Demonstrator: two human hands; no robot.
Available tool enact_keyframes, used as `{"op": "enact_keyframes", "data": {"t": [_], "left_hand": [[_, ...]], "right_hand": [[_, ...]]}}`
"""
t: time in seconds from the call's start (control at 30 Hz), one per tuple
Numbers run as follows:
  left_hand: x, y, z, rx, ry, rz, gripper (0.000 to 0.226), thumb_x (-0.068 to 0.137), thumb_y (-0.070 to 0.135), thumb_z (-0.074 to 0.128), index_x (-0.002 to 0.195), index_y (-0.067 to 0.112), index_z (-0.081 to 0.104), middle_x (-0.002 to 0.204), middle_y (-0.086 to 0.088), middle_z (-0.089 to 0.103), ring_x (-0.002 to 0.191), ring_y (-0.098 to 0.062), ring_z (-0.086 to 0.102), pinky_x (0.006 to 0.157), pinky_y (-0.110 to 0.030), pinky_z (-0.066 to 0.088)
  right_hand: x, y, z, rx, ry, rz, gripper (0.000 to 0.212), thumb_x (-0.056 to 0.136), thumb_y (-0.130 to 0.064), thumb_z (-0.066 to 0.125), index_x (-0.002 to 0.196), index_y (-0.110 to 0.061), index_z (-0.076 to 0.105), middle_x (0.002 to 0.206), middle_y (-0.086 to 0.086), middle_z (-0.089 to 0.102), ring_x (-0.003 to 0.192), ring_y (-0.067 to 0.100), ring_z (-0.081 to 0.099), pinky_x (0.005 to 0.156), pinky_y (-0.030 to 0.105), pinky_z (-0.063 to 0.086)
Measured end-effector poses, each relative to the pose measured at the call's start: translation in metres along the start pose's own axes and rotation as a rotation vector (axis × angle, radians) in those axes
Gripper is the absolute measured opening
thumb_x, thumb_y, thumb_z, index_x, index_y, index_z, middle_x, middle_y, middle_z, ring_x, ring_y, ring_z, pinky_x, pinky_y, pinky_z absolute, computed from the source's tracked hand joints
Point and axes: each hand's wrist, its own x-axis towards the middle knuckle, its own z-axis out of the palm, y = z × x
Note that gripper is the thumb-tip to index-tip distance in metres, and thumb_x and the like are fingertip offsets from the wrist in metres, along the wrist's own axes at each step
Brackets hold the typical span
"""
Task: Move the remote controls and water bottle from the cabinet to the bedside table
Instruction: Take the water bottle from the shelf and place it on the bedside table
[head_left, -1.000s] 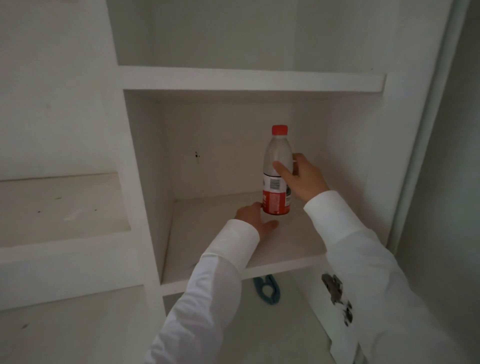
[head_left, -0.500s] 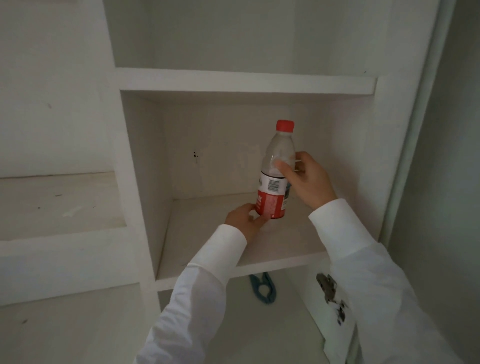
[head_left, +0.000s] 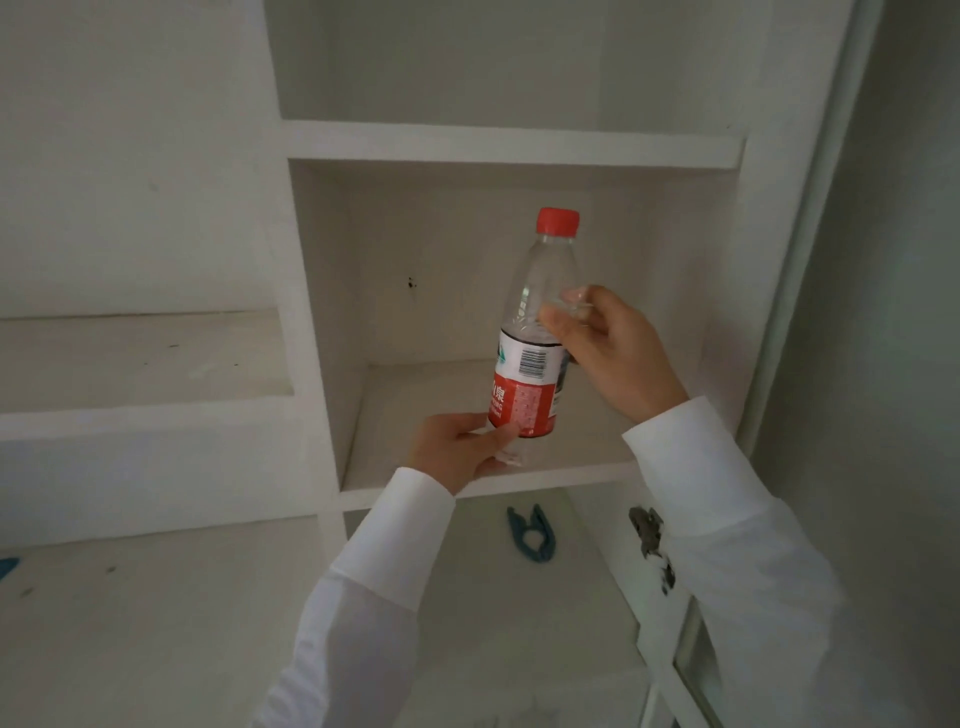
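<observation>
1. Your right hand (head_left: 613, 353) has its thumb and fingertips curled round the clear upper body of the water bottle (head_left: 535, 332), just above the label, at about 3 o'clock from the bottle's middle.
2. Your left hand (head_left: 457, 449) grips the bottle's base from below, at about 7 o'clock, with the thumb lying across the bottom edge of the red label.
3. The two-handed hold looks meant to steady it: one hand bears the weight, the other guides the top, so the bottle stays nearly upright, leaning slightly with its red cap (head_left: 557, 220) towards 1 o'clock.
4. The bottle is lifted clear of the shelf (head_left: 587, 470), held in the air in front of the open cabinet compartment (head_left: 441, 249). It has not yet left the cabinet area.
5. The bottle is transparent; the cap is on. I cannot tell how much water it holds.
6. The compartment behind the bottle shows nothing else inside, only a small dark mark (head_left: 412, 283) on its back wall at 9 o'clock from the bottle. No remote controls are in view.
7. The compartment below, at 6 o'clock, holds a blue clip (head_left: 531, 535) lying flat.
8. White sleeves cover both your arms. The bedside table is out of sight, so the carry likely lies ahead.
</observation>
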Motion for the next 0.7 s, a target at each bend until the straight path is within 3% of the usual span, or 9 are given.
{"op": "enact_keyframes", "data": {"t": [0.07,0.2,0.3,0.4,0.53,0.7], "left_hand": [[-0.015,0.0,-0.002,-0.045,0.018,0.011,0.048,0.079,0.011,0.069,0.123,-0.004,0.055,0.099,-0.022,0.071,0.091,-0.03,0.07,0.092,-0.037,0.052],[-0.042,-0.001,-0.01,-0.046,0.047,0.043,0.041,0.081,0.01,0.067,0.119,-0.003,0.059,0.097,-0.02,0.071,0.091,-0.028,0.07,0.083,-0.028,0.056],[-0.061,-0.005,-0.021,-0.065,0.095,0.054,0.04,0.08,0.01,0.068,0.117,-0.001,0.061,0.089,-0.015,0.073,0.083,-0.022,0.071,0.074,-0.021,0.057],[-0.081,-0.014,-0.036,-0.105,0.152,0.051,0.04,0.078,0.008,0.069,0.116,-0.003,0.061,0.085,-0.011,0.074,0.079,-0.019,0.071,0.077,-0.026,0.058],[-0.112,-0.027,-0.057,-0.103,0.219,0.04,0.04,0.077,0.006,0.068,0.115,-0.005,0.061,0.095,-0.017,0.072,0.085,-0.023,0.069,0.08,-0.03,0.057],[-0.156,-0.047,-0.081,-0.158,0.289,0.02,0.036,0.079,0.0,0.064,0.114,-0.006,0.061,0.086,-0.014,0.073,0.077,-0.019,0.07,0.075,-0.026,0.058]], "right_hand": [[-0.008,-0.008,0.002,-0.003,-0.029,-0.036,0.034,0.085,-0.045,0.06,0.103,-0.018,0.056,0.094,0.003,0.071,0.088,0.017,0.069,0.079,0.038,0.057],[-0.021,-0.025,0.007,0.053,-0.073,-0.079,0.042,0.076,-0.054,0.057,0.102,-0.022,0.055,0.085,-0.016,0.067,0.077,-0.005,0.066,0.068,0.014,0.051],[-0.033,-0.039,0.017,0.112,-0.105,-0.097,0.045,0.072,-0.056,0.056,0.102,-0.022,0.055,0.085,-0.019,0.065,0.074,-0.012,0.063,0.065,0.006,0.047],[-0.047,-0.047,0.032,0.171,-0.137,-0.109,0.05,0.072,-0.054,0.057,0.105,-0.017,0.056,0.087,-0.016,0.067,0.076,-0.011,0.064,0.065,0.003,0.045],[-0.068,-0.054,0.054,0.255,-0.215,-0.094,0.052,0.074,-0.05,0.061,0.112,-0.014,0.058,0.096,-0.009,0.07,0.085,-0.005,0.067,0.069,0.008,0.05],[-0.1,-0.068,0.087,0.325,-0.299,-0.07,0.053,0.07,-0.051,0.064,0.111,-0.019,0.056,0.099,-0.012,0.068,0.088,-0.003,0.068,0.073,0.011,0.052]]}}
